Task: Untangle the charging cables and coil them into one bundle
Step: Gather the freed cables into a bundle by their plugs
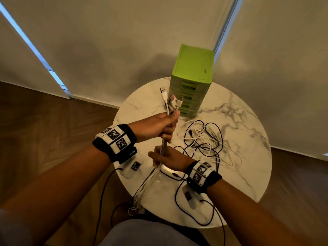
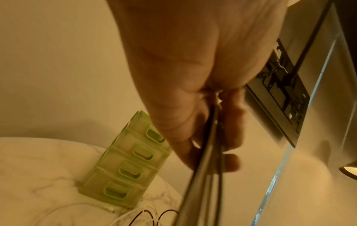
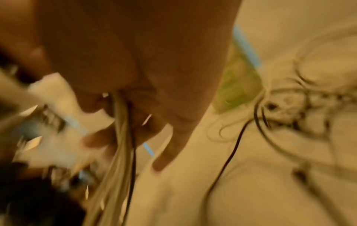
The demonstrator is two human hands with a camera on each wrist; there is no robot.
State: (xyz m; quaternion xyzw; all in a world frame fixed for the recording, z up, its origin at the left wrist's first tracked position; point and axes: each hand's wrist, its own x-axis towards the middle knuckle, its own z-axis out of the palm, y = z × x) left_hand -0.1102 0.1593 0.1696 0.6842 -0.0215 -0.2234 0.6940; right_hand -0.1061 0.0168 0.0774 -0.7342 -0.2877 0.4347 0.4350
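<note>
My left hand (image 1: 168, 126) grips a bunch of white charging cables (image 1: 164, 144) held upright above the table, with the USB plugs (image 1: 171, 100) sticking out above the fist. Just below, my right hand (image 1: 159, 158) holds the same bunch, and the strands hang down past the table's near edge (image 1: 142, 194). The left wrist view shows the fingers (image 2: 231, 122) curled round the cables (image 2: 204, 183). The right wrist view is blurred, with fingers (image 3: 100, 137) round pale strands (image 3: 119, 152). A loose tangle of black and white cables (image 1: 204, 139) lies on the table to the right.
A round white marble table (image 1: 239, 174) stands by a wall. A green drawer unit (image 1: 192, 77) stands at its far side, just behind the plugs. Black leads (image 1: 193, 217) from my wrist cameras trail over the near table edge. Wooden floor lies all around.
</note>
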